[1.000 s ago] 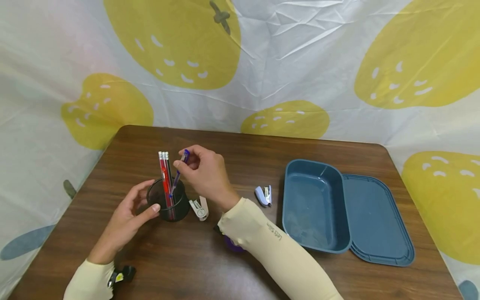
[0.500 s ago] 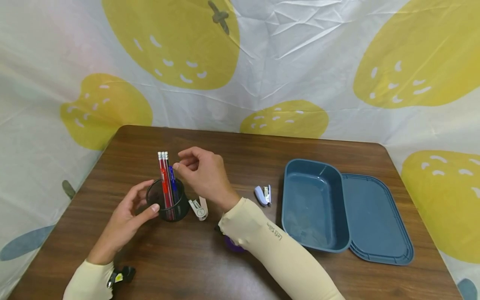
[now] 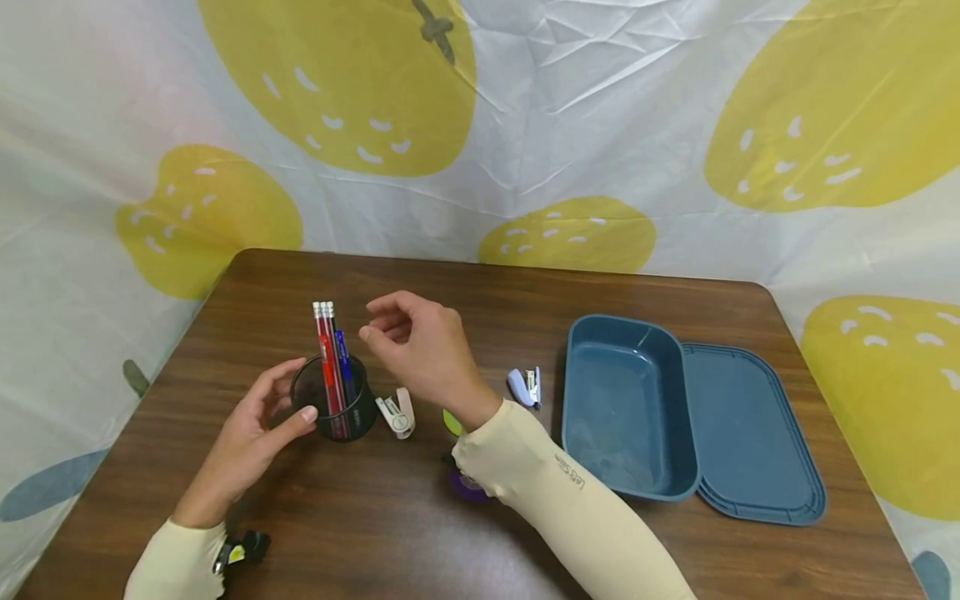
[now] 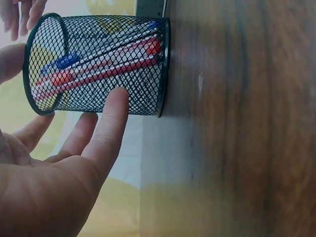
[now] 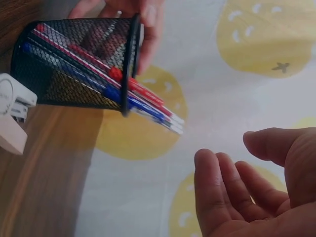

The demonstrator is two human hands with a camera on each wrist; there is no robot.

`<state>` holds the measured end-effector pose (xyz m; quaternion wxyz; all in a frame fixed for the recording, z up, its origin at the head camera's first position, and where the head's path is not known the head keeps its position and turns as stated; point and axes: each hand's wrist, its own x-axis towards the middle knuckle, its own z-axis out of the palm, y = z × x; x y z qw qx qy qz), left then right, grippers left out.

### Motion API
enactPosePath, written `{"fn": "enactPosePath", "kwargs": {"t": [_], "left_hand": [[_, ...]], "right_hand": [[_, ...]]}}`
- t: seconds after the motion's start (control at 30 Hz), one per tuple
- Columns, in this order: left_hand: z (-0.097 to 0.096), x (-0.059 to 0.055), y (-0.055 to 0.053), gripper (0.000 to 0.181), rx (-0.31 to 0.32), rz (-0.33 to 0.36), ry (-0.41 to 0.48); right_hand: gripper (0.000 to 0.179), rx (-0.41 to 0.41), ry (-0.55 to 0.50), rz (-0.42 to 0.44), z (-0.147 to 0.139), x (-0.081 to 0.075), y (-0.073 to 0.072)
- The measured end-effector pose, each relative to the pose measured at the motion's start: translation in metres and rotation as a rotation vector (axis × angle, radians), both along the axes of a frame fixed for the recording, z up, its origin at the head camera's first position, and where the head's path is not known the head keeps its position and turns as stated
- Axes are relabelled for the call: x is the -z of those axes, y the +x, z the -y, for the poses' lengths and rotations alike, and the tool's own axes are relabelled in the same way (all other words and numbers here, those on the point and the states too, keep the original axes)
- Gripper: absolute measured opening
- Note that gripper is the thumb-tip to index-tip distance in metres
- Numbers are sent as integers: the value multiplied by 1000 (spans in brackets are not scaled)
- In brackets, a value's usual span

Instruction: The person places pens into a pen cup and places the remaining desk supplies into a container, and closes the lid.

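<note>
A black mesh pen cup [image 3: 362,415] stands upright on the table at the left. My left hand [image 3: 251,437] holds it from the side, thumb at the rim and fingers round the mesh, as the left wrist view shows too. Inside it lean several white-tipped pencils [image 3: 323,315], a red pen [image 3: 329,375] and a blue pen [image 3: 344,362]. Right of the cup and above table height, my right hand [image 3: 431,354] hangs with loosely bent fingers and nothing between them. In the right wrist view a gap shows between its thumb [image 5: 264,143] and forefinger.
Beside the cup lies a white stapler [image 3: 399,417], and further right a light blue stapler [image 3: 522,388]. A purple round object [image 3: 468,487] and a yellow-green one [image 3: 452,422] are partly hidden by the right arm. A blue box [image 3: 693,467] stands right, its lid [image 3: 757,433] alongside.
The blue pen, earlier pinched in my right hand over the cup, now stands in it. My right hand has let go and drawn back right. The left hand keeps its place.
</note>
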<state>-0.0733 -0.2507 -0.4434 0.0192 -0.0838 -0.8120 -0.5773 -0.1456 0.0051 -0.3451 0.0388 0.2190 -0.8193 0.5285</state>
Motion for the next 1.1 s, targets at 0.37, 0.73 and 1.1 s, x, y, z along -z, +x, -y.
{"fn": "enactPosePath", "kwargs": {"t": [0.37, 0.73, 1.1], "left_hand": [[0, -12, 3, 61, -59, -67, -123], [-14, -42, 21, 62, -321, -351, -444], [-48, -60, 40, 52, -198, -491, -355]], "right_hand": [[25, 18, 43, -16, -44, -19, 14], [32, 85, 107, -35, -101, -19, 23], [40, 180, 300, -32, -176, -11, 42]]}}
